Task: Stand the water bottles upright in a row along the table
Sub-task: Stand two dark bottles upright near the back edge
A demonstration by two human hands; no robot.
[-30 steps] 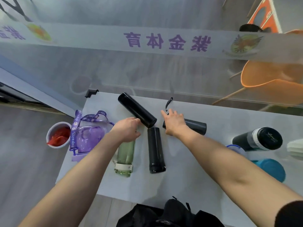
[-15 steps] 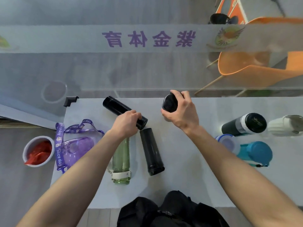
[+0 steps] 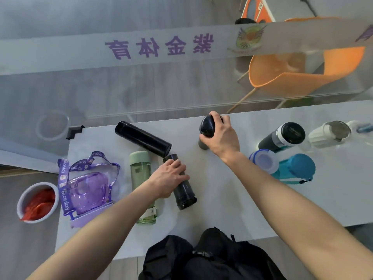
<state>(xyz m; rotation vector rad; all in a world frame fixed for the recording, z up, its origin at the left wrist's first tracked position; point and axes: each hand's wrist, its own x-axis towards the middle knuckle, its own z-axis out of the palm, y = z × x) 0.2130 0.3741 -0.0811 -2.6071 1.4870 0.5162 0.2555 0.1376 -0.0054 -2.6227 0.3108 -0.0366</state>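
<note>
My right hand (image 3: 221,138) grips a dark bottle (image 3: 206,126) that stands upright near the table's far edge. My left hand (image 3: 168,179) wraps around a smoky dark bottle (image 3: 184,194) lying on the grey table (image 3: 222,199). Another black flask (image 3: 142,138) lies flat behind it, and a green clear bottle (image 3: 141,174) lies to the left, partly under my forearm. A purple bottle with a strap (image 3: 88,190) lies further left. To the right stand a black-and-white bottle (image 3: 284,136), a cream bottle (image 3: 331,134), a teal bottle (image 3: 296,167) and a white-capped one (image 3: 263,160).
A black backpack (image 3: 210,257) sits at the table's near edge. A glass partition (image 3: 161,81) with purple lettering rises right behind the table. An orange chair (image 3: 292,73) is beyond it. A white bin with red contents (image 3: 37,202) stands on the floor at left.
My right hand lifted the dark bottle from lying to upright and set it near the far edge. My left hand moved off the black flask onto the smoky bottle.
</note>
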